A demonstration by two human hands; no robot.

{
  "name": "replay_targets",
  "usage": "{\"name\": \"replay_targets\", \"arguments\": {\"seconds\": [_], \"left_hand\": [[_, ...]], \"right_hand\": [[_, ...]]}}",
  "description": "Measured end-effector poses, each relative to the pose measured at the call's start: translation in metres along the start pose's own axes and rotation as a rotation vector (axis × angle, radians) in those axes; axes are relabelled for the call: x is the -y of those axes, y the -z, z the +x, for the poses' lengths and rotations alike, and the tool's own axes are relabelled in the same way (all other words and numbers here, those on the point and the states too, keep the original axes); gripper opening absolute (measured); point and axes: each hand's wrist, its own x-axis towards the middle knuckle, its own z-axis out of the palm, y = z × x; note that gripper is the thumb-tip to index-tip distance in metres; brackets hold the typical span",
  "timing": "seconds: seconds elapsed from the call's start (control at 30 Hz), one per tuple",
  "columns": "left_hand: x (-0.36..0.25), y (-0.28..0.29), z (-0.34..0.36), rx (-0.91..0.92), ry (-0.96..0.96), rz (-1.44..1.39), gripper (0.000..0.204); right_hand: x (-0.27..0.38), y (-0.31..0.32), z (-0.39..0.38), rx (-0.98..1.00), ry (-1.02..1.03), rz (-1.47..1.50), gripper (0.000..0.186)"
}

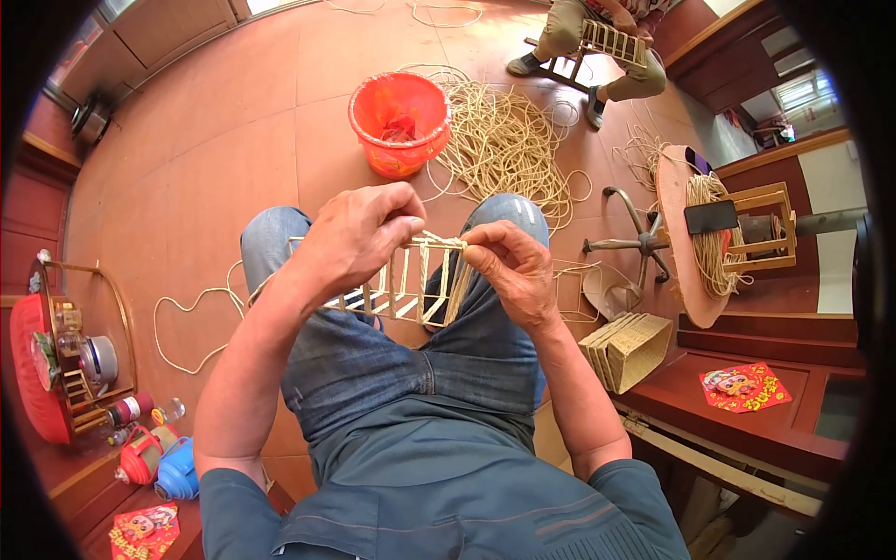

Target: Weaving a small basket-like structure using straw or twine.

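Pale straw-coloured cord wraps some slim bars of the open, ladder-like frame (pixel 425 266) between my denim-covered knees, where my right hand (pixel 515 275) pinches its upper corner between thumb and finger. My left hand (pixel 359 229) curls at the top edge, fingertips drawn together, though whether they grip cord or bar I cannot tell. Beyond my knees, smooth reddish floor tiles (pixel 233 187) carry a glossy round red bucket (pixel 401 157) beside a loose, looping cord heap (pixel 499 126), and tapered woven baskets (pixel 630 350) sit to my right.
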Motion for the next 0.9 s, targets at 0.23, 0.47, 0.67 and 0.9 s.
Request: {"name": "replay_targets", "arguments": {"seconds": [0.23,0.47,0.67,0.9], "left_hand": [[-0.015,-0.047,-0.051,-0.513,-0.319,0.292,0.012],[-0.016,-0.085,-0.058,-0.57,-0.347,0.546,0.029],[-0.023,-0.086,-0.055,-0.492,-0.262,0.498,0.017],[-0.038,-0.092,-0.08,-0.423,-0.113,-0.126,0.014]], "right_hand": [[0.002,0.007,0.006,0.076,-0.098,-0.013,0.016],[0.009,0.012,0.009,0.139,-0.092,-0.081,0.018],[0.01,0.015,0.007,0.204,-0.073,-0.131,0.018],[-0.005,-0.004,-0.011,-0.012,0.064,-0.012,0.016]]}}
